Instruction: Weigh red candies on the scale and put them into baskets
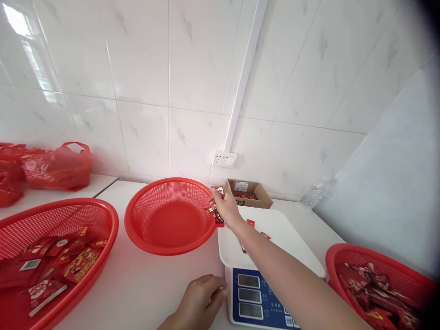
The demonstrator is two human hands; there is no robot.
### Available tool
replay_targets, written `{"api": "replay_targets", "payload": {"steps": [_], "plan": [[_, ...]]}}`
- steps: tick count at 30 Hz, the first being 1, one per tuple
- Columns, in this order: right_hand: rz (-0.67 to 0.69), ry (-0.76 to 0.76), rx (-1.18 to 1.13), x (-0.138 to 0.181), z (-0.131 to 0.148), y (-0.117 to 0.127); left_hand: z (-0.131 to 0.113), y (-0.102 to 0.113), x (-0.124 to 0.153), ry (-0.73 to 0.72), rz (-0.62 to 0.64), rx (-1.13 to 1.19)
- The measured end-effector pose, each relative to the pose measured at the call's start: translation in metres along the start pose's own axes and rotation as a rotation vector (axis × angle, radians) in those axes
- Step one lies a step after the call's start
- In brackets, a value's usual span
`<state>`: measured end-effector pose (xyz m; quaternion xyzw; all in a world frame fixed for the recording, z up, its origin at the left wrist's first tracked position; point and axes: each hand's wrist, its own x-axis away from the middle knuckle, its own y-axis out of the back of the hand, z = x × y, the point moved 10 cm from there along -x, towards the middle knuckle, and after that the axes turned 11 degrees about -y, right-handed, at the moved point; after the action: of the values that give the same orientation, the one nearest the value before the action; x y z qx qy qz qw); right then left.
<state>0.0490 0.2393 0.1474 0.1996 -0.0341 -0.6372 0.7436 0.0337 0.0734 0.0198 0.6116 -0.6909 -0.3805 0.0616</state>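
My right hand (227,207) is closed around several small red snack packets (216,211). It is at the right rim of the middle red basket (172,250), beside the weighing scale's white pan. That basket has perforated sides, and its bottom shows bare. On the scale (282,220), a few red packets (250,223) lie on the pan, partly hidden by my right forearm. My left hand (202,298) rests by the front left corner of the scale, fingers curled in toward the thumb, with nothing visible in them.
A red basket (115,229) with red packets stands at left, another (335,251) at right. Behind the scale sits an open cardboard box (263,197) of packets. Red plastic bags (58,169) lie back left; a clear plastic item (313,195) is near the wall, below a socket (225,159).
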Motion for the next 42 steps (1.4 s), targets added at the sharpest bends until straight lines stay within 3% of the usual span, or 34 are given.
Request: {"api": "replay_targets", "payload": {"steps": [14, 21, 24, 28, 31, 34, 37, 42], "plan": [[0.076, -0.057, -0.062, -0.005, -0.013, -0.038, -0.002, -0.004, -0.001, -0.047, 0.026, -0.025], [0.325, -0.029, 0.071, 0.016, -0.009, -0.054, -0.002, -0.002, -0.001, -0.048, 0.027, -0.040], [0.331, 0.029, 0.227, 0.028, -0.005, -0.040, 0.001, -0.003, 0.000, -0.030, 0.023, -0.032], [0.192, 0.123, 0.646, 0.033, -0.018, 0.002, 0.002, -0.005, 0.000, -0.030, 0.030, -0.036], [0.138, 0.003, 0.923, 0.030, -0.056, 0.039, 0.001, -0.008, -0.001, -0.038, 0.045, -0.039], [0.201, -0.175, 0.996, 0.032, -0.097, 0.065, 0.001, -0.010, -0.001, -0.040, 0.062, -0.030], [0.309, -0.229, 0.987, 0.043, -0.118, 0.068, 0.003, -0.012, 0.000, -0.029, 0.072, -0.022], [0.366, -0.118, 0.978, 0.055, -0.114, 0.058, 0.008, -0.015, 0.000, -0.003, 0.079, -0.009]]}}
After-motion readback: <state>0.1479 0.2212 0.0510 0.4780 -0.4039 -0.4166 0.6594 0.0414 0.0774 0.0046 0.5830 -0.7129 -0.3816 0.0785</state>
